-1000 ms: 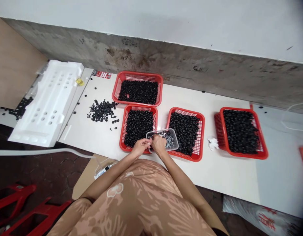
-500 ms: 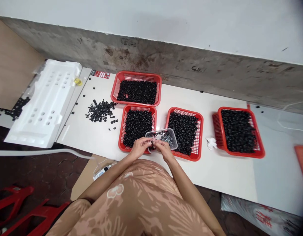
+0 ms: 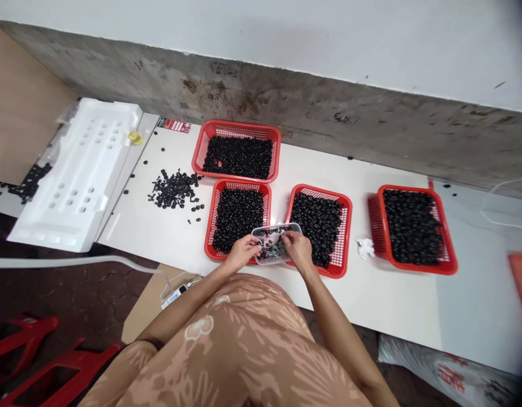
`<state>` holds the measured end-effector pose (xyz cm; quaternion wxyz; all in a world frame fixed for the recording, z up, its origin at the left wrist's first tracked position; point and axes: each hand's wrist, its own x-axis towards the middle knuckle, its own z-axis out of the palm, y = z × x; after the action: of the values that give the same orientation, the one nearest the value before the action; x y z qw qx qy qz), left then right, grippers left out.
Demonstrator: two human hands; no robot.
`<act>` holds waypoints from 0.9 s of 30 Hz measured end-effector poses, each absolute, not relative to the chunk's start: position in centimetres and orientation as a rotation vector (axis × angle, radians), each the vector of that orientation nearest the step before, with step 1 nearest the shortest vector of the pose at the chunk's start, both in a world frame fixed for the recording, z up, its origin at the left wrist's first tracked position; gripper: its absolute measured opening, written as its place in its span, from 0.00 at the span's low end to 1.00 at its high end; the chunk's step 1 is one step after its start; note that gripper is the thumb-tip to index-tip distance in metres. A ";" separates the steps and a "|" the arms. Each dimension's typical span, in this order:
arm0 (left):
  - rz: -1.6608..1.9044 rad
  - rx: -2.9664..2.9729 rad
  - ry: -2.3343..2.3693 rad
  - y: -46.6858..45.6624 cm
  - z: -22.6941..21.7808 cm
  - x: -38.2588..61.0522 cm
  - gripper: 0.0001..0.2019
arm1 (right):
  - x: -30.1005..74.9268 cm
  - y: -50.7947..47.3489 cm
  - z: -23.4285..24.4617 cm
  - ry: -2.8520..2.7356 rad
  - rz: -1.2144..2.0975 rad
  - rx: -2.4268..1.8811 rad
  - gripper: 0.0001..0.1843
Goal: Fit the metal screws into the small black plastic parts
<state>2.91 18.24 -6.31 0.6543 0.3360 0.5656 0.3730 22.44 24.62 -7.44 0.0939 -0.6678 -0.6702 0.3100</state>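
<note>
A small clear plastic tub of small dark and silvery parts rests across the rims of two red baskets near the table's front edge. My left hand is closed in a pinch at the tub's left end, on something too small to name. My right hand reaches into the tub's right side with its fingers curled among the parts. Both baskets under the tub, the left one and the right one, hold many black ring-shaped parts.
A third red basket stands behind, a fourth to the right. Loose black parts lie on the white table. A white foam tray sits far left, a crumpled white scrap between baskets. Concrete wall behind.
My right hand has moved right, from beside my left hand to the tub's right side and into it. My left hand has stayed at the tub's left end.
</note>
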 end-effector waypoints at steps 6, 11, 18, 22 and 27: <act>0.663 0.878 1.342 18.2 -6.9 3.0 0.14 | 21.2 25.6 -8.1 -2.434 0.706 -2.043 0.15; 0.692 0.680 1.285 18.5 -6.5 3.3 0.12 | 19.9 25.3 -8.9 -2.607 0.727 -2.020 0.16; 0.807 0.460 1.141 18.7 -5.0 3.0 0.19 | 20.2 25.0 -8.0 -2.344 0.895 -1.813 0.13; 0.845 0.420 1.135 18.8 -4.4 2.7 0.21 | 20.8 23.4 -6.2 -1.907 1.212 -1.657 0.15; 0.898 0.439 1.142 18.7 -4.3 2.8 0.20 | 21.0 21.4 -4.7 -1.505 1.541 -1.582 0.18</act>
<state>2.83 18.68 -4.30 0.7256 0.1991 0.5176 0.4072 21.02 21.44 -4.68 0.2323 -0.5759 -0.5476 0.5608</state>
